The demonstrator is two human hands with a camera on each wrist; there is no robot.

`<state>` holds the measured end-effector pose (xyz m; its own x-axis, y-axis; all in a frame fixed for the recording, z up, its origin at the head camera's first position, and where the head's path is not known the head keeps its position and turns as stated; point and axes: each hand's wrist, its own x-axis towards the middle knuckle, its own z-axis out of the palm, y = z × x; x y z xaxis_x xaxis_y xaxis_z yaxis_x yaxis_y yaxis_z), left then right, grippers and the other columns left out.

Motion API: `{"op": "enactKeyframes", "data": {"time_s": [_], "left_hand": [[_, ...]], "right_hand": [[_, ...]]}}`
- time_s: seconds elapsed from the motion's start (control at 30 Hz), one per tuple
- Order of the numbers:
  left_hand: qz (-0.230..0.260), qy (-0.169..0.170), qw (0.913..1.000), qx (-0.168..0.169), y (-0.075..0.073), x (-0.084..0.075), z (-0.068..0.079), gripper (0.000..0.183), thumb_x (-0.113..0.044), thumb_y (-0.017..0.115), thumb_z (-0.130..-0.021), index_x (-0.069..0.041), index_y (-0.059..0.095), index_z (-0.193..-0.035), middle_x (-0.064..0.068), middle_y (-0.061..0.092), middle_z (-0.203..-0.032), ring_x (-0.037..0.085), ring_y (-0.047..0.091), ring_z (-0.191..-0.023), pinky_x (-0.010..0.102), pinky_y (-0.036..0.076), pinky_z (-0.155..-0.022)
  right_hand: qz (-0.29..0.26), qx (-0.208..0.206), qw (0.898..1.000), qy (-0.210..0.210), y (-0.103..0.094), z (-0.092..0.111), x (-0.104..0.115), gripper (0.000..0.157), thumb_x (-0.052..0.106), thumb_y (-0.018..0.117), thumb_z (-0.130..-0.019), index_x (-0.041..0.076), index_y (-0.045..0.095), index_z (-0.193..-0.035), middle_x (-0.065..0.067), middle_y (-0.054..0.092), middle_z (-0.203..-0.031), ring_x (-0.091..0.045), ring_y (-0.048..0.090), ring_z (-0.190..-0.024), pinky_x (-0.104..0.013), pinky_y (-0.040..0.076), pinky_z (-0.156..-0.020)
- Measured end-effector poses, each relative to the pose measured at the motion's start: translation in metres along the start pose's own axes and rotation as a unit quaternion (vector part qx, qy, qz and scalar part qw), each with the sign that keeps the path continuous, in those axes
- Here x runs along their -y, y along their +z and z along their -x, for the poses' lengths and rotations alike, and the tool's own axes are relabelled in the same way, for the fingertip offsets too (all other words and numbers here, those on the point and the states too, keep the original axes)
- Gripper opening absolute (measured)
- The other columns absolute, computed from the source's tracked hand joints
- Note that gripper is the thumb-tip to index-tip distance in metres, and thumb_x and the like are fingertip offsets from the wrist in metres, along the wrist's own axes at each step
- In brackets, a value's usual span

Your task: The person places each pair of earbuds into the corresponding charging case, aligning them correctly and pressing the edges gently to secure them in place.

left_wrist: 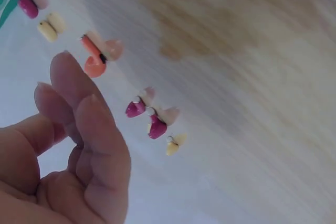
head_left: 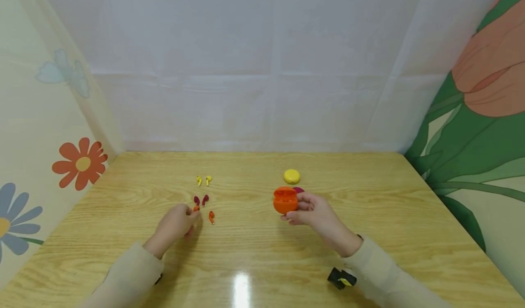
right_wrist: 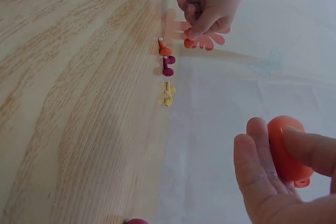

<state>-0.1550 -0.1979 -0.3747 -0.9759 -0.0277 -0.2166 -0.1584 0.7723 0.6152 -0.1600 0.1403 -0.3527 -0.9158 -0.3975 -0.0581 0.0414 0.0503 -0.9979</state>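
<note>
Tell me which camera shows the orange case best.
The head view: the orange case is open there, its inside showing. The right wrist view shows its outside, partly covered by the right hand; the left wrist view doesn't show it.

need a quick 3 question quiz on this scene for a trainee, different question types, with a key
1. Multiple choice: what colour is the case in the right hand?
a) yellow
b) orange
c) purple

2. True or false: the left hand also holds a case.

3. Fill in the colour: the pair of earbuds nearest the far edge of the table is ___.

Key
1. b: it holds the orange case, with the lid up.
2. False: its fingertips pinch an orange earbud.
3. Yellow: the yellow earbuds lie farther back than the dark red earbuds.
</note>
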Motion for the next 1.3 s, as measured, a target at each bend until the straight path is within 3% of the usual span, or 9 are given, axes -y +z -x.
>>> {"op": "enactKeyframes", "data": {"time_s": [0.23,0.5,0.77,1.0,1.3], "left_hand": [[0.076,0.025,0.9960,-0.040,-0.002,-0.010,0.011,0.024,-0.017,0.051,-0.102,0.003,0.061,-0.093,0.005,0.051,-0.053,0.020,0.054,-0.049,0.027,0.034,-0.047],[0.115,0.039,0.9908,-0.060,-0.003,-0.025,0.019,0.030,-0.018,0.051,-0.102,0.010,0.059,-0.112,0.005,0.052,-0.055,0.026,0.059,-0.052,0.025,0.033,-0.043],[0.134,0.050,0.9866,-0.078,-0.001,-0.035,0.022,0.027,-0.018,0.052,-0.102,0.007,0.061,-0.109,0.006,0.054,-0.057,0.024,0.059,-0.052,0.028,0.040,-0.047],[0.151,0.053,0.9830,-0.090,0.000,-0.044,0.027,0.025,-0.020,0.053,-0.102,0.004,0.062,-0.101,0.005,0.054,-0.057,0.026,0.059,-0.053,0.028,0.037,-0.046],[0.164,0.056,0.9803,-0.095,0.003,-0.048,0.030,0.026,-0.022,0.055,-0.101,0.003,0.063,-0.101,0.006,0.056,-0.059,0.028,0.060,-0.054,0.030,0.042,-0.049]], "right_hand": [[0.000,0.000,1.000,-0.001,0.000,0.000,0.000,0.042,0.000,0.063,-0.092,-0.017,0.045,-0.126,-0.023,0.066,-0.111,-0.021,0.069,-0.091,-0.036,0.055,-0.081],[0.005,-0.002,1.000,-0.004,0.000,0.000,0.000,0.044,-0.001,0.063,-0.091,-0.017,0.045,-0.127,-0.026,0.064,-0.115,-0.023,0.069,-0.092,-0.035,0.055,-0.081],[0.002,0.002,1.000,-0.007,0.002,0.000,0.001,0.045,0.000,0.063,-0.091,-0.017,0.045,-0.128,-0.026,0.064,-0.115,-0.025,0.069,-0.093,-0.036,0.055,-0.081],[0.001,0.005,1.000,-0.006,0.002,0.000,0.002,0.045,0.001,0.064,-0.091,-0.016,0.045,-0.129,-0.025,0.063,-0.116,-0.025,0.069,-0.094,-0.037,0.054,-0.083],[-0.004,0.007,1.000,-0.006,0.003,0.000,0.002,0.046,0.002,0.064,-0.092,-0.015,0.044,-0.130,-0.024,0.063,-0.117,-0.024,0.069,-0.094,-0.037,0.054,-0.083]]}}
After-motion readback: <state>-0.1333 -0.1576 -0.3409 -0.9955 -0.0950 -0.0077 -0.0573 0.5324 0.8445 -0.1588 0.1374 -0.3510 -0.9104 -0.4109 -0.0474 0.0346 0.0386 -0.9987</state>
